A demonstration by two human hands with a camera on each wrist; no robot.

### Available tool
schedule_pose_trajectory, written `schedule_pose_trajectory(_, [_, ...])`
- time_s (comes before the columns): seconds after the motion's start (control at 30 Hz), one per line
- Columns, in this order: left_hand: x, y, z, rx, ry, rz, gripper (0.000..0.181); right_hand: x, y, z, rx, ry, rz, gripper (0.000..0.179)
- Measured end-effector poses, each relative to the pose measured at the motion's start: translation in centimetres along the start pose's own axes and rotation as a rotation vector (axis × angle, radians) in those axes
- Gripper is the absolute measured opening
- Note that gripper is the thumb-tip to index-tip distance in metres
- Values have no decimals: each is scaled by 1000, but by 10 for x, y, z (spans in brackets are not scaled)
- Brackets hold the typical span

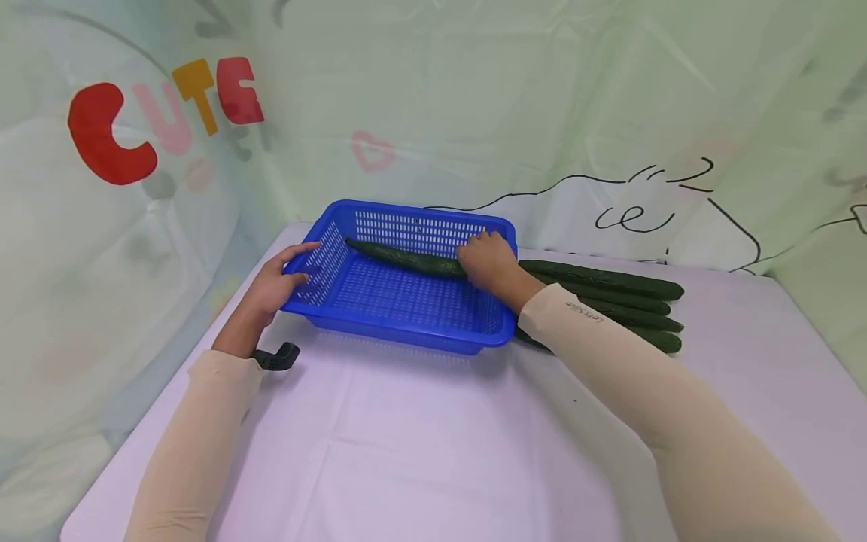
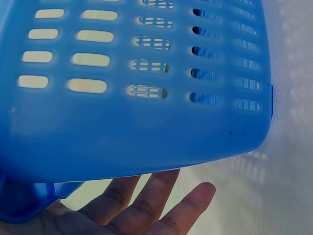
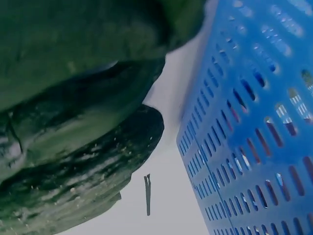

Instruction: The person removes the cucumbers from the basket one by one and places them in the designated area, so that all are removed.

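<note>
A blue plastic basket (image 1: 413, 327) with slotted walls stands on the table. My left hand (image 1: 271, 284) holds its left end, thumb and forefinger at the rim; the left wrist view shows the other fingers (image 2: 168, 208) spread outside, below the rim. Inside the basket a long dark green cucumber (image 1: 406, 258) lies along the back wall. Its right end is in the grip of my right hand (image 1: 486, 260), which reaches over the basket's right side and hides that end. Right of the basket, several more cucumbers (image 1: 609, 280) lie side by side, partly behind my right forearm.
A pale cloth covers the table (image 1: 433, 452). Printed curtains (image 1: 433, 98) hang behind and at the sides. A black strap piece (image 1: 278, 357) sticks out from my left wrist. In the right wrist view, cucumber ends (image 3: 142, 132) lie close beside the basket wall (image 3: 244, 122).
</note>
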State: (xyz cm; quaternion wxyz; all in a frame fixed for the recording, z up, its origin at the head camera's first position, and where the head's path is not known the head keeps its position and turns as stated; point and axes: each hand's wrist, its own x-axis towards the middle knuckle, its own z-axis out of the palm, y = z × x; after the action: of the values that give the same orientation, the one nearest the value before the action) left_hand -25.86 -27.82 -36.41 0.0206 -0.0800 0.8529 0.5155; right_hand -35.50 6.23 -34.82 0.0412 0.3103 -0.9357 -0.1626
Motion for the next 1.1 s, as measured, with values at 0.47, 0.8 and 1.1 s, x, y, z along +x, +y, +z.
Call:
schedule_pose_trajectory(0.47, [1,0,1,-5,10,-8,60,9,-4,3,11,-170,-95,44])
schedule_pose_trajectory(0.8, [2,1,1,-4,18,-18,61,13,-4,6,77,-198,-101,58])
schedule_pose_trajectory(1.1, [1,1,2,-10,10,-22,60,13,-5,4,122,-268,-61,70])
